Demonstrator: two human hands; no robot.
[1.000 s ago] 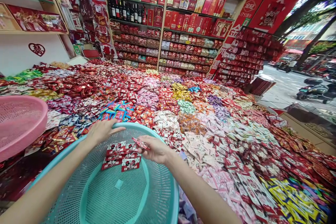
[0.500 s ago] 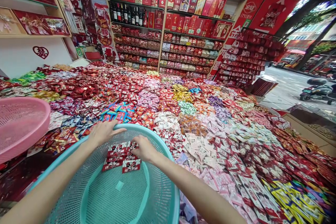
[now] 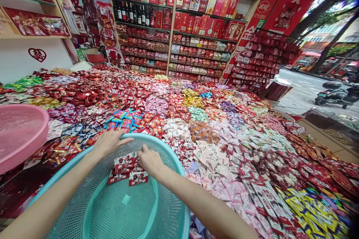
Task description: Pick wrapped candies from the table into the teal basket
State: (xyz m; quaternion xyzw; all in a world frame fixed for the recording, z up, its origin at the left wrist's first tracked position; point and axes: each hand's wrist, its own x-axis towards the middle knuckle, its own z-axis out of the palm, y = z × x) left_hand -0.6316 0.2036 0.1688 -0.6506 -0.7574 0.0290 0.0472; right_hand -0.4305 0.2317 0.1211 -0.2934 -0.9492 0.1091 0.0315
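A turquoise plastic basket (image 3: 165,153) with perforated walls fills the lower middle of the view. My left hand (image 3: 108,142) lies over its far rim, thumb along the inner edge and fingers hooked outside, gripping it. Inside, several small red and white candy packets (image 3: 138,178) lie against the far wall, some overlapping. My right hand (image 3: 150,160) is inside the basket at the right of these packets. Its fingers are curled in, and whatever they hold, if anything, is hidden.
Heaps of wrapped candies (image 3: 210,153) spread around and beyond the basket, sorted by colour. A pink basket (image 3: 42,125) stands at the left. Shelves (image 3: 171,30) with boxes, bottles and bags line the back. A scooter (image 3: 336,95) is outside at the right.
My right hand has shifted slightly, its fingers drawn in more beside the packets. My left hand keeps its grip on the rim. The whole view has moved a little.
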